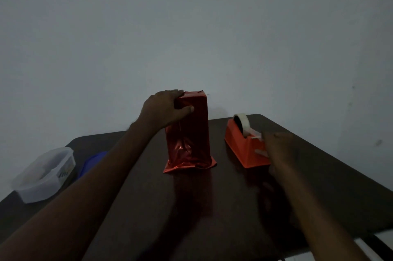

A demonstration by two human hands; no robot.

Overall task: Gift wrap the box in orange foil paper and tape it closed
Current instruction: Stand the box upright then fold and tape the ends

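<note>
A tall box wrapped in orange foil paper stands upright in the middle of the dark table; loose foil flares out around its base. My left hand grips the box's upper left side, thumb across the front. To the right sits an orange tape dispenser carrying a roll of clear tape. My right hand rests at the dispenser's near end by the cutter, fingers on the tape end and the dispenser's side. The light is dim, so finger detail is hard to make out.
A clear plastic container stands at the table's left edge, with a blue lid lying beside it. A plain wall rises right behind the table. The table's right edge runs diagonally past the dispenser.
</note>
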